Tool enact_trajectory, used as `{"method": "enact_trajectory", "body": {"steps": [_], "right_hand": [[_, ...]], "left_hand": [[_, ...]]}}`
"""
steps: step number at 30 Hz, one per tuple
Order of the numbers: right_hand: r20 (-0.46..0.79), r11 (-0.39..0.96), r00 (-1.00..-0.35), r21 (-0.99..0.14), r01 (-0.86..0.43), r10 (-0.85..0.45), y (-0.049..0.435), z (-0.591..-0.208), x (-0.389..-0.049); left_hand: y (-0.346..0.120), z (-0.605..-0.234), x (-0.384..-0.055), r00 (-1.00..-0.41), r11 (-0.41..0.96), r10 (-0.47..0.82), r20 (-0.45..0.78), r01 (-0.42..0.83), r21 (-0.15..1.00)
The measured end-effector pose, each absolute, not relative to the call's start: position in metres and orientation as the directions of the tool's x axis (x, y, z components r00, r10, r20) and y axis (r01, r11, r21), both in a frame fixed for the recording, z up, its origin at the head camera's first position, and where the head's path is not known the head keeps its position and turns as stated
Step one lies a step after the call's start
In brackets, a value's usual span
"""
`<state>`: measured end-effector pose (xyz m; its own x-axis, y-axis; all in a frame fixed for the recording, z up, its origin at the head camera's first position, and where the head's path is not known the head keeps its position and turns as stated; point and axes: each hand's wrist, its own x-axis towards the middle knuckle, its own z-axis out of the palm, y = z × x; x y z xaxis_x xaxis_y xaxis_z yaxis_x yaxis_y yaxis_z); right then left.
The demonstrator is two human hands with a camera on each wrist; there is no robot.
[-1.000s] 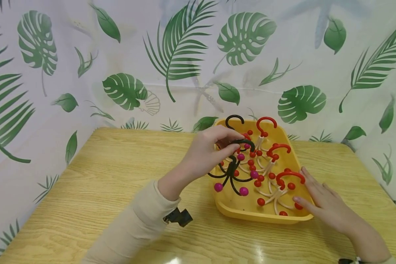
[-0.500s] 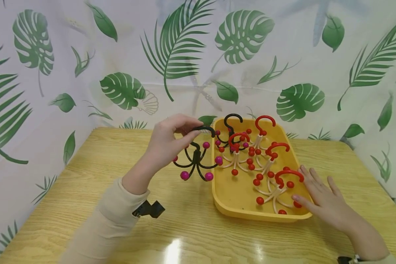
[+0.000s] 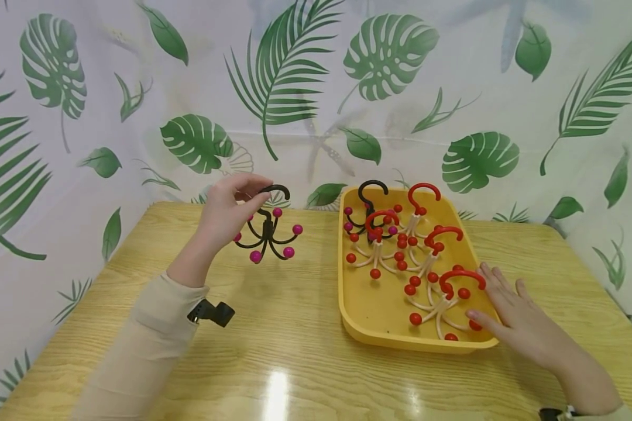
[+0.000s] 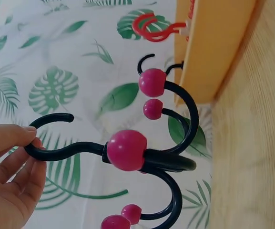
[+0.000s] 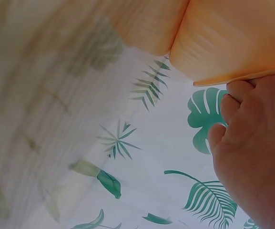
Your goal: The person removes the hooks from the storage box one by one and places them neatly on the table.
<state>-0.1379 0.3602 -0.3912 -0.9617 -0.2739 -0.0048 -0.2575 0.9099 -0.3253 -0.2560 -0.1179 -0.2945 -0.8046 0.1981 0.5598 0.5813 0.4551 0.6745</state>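
Note:
My left hand (image 3: 230, 209) pinches the curved top of a black multi-arm hook hanger (image 3: 268, 231) with magenta ball tips. The hanger hangs upright over the table, left of the yellow tray (image 3: 350, 318). In the left wrist view, thumb and fingers hold the bend of its hook (image 4: 56, 153). My right hand (image 3: 524, 324) lies with fingers extended along the tray's right rim, thumb over the edge. Inside the tray stand several cream hangers with red hooks and red balls, such as the front one (image 3: 442, 304), and another black hanger (image 3: 370, 213) at the back left.
The wooden table (image 3: 295, 362) runs up to a white cloth backdrop (image 3: 295, 146) printed with green leaves. A black wrist camera (image 3: 213, 313) sits on the left sleeve. The tray's walls stand between the hangers inside and the tabletop.
My left hand has lifted the black hanger out of the tray and carried it left over the table. The right hand stays at the tray's rim.

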Motion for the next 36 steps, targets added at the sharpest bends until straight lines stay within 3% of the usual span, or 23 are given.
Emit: {"method": "enact_trajectory", "body": {"steps": [15,36], "right_hand": [[-0.023,0.91,-0.964,-0.336,-0.242,-0.265,0.36,-0.391,-0.139],[-0.025,0.907,-0.964,-0.345,-0.241,-0.266,0.361,-0.392,-0.138]], "left_hand": [[-0.129,-0.32,-0.299,-0.888,0.533,0.148,0.436,0.443,0.721],[-0.131,-0.347,-0.337,-0.92,0.436,-0.059,0.387,0.325,0.839]]}}
